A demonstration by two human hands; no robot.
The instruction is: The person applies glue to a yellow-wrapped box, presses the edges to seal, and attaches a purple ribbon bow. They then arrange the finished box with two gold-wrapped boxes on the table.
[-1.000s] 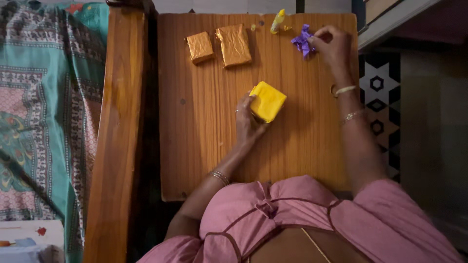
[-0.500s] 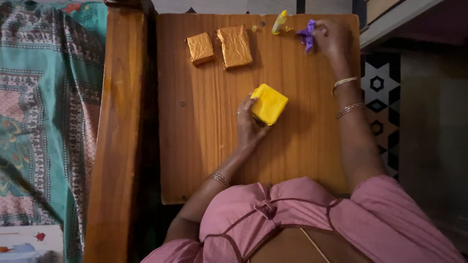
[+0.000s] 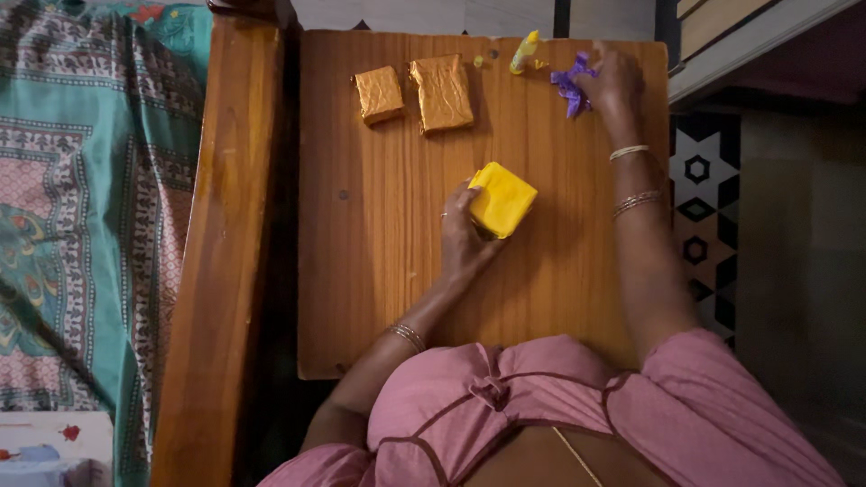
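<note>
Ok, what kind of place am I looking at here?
Most likely a room in a home. A small wooden table stands beside a bed with a wooden rail and a patterned teal bedspread, over a patterned tiled floor. Gold-wrapped boxes suggest gift wrapping.

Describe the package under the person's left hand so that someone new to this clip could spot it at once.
Start at the wooden table that fills the middle of the view. Near its centre, the left hand grips a bright yellow wrapped block, tilted like a diamond. Two other wrapped blocks lie at the far edge, but those are golden-orange and untouched, and the right hand holds a purple scrap instead.
</note>
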